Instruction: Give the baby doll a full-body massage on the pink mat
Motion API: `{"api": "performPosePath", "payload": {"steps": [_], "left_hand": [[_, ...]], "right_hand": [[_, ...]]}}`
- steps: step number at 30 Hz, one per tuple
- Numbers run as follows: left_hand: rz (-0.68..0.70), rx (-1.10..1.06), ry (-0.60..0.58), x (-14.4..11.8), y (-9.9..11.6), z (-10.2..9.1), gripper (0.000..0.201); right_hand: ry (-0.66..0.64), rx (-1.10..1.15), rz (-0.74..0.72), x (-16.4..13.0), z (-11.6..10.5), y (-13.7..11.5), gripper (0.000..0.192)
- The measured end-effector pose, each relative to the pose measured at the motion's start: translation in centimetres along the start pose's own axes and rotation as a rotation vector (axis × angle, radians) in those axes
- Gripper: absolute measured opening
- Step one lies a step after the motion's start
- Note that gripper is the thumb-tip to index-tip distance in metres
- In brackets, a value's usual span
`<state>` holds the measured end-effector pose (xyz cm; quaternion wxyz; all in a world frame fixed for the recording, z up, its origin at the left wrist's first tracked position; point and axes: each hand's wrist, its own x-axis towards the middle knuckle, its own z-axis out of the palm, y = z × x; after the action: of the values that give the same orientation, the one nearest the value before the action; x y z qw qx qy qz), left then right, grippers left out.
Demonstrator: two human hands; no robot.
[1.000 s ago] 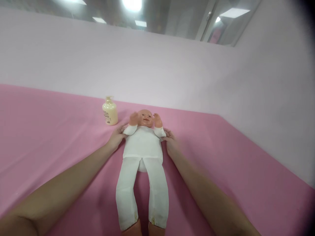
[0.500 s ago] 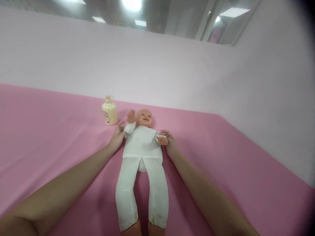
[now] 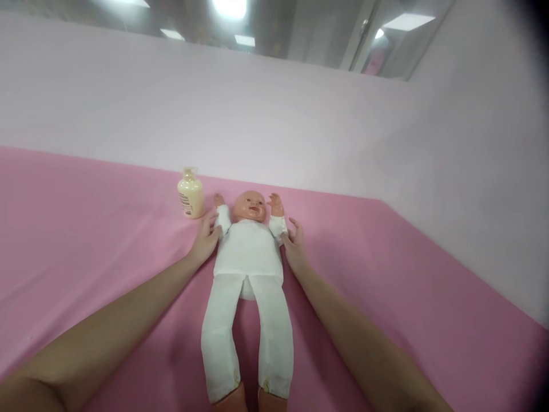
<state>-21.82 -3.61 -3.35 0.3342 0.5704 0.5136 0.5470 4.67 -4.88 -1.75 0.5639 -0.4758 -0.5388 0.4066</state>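
Observation:
A baby doll (image 3: pixel 247 257) in a white suit lies on its back on the pink surface (image 3: pixel 86 240), head away from me and both arms raised beside its head. My left hand (image 3: pixel 206 240) rests against the doll's arm and shoulder on the left side, fingers spread. My right hand (image 3: pixel 294 243) touches the doll's other sleeve, fingers apart. Neither hand is closed around anything.
A cream pump bottle (image 3: pixel 191 193) stands upright just left of the doll's head, close to my left hand. A pale pink wall (image 3: pixel 274 114) rises behind the surface and along the right side.
The doll's arms were up in front of its face, then one swung down; now both lie spread beside its head. My hands stayed at its shoulders and the fingers loosened.

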Motion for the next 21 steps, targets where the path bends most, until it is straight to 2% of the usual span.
{"api": "performPosePath", "payload": {"steps": [4,11,17,21], "left_hand": [[-0.028,0.080,0.008,0.2,-0.6,-0.2,0.047],[0.002,0.170,-0.014,0.9,-1.6,-0.3,0.048],[0.026,0.208,-0.051,0.6,-0.5,-0.5,0.046],[-0.047,0.167,-0.099,0.2,0.2,-0.5,0.051]], "right_hand": [[0.010,-0.147,-0.079,0.1,0.1,0.0,0.047],[0.047,-0.309,0.011,0.4,-0.1,0.4,0.036],[0.042,-0.398,0.046,0.6,-0.1,0.5,0.038],[0.031,-0.369,0.037,0.3,0.0,0.1,0.042]]}}
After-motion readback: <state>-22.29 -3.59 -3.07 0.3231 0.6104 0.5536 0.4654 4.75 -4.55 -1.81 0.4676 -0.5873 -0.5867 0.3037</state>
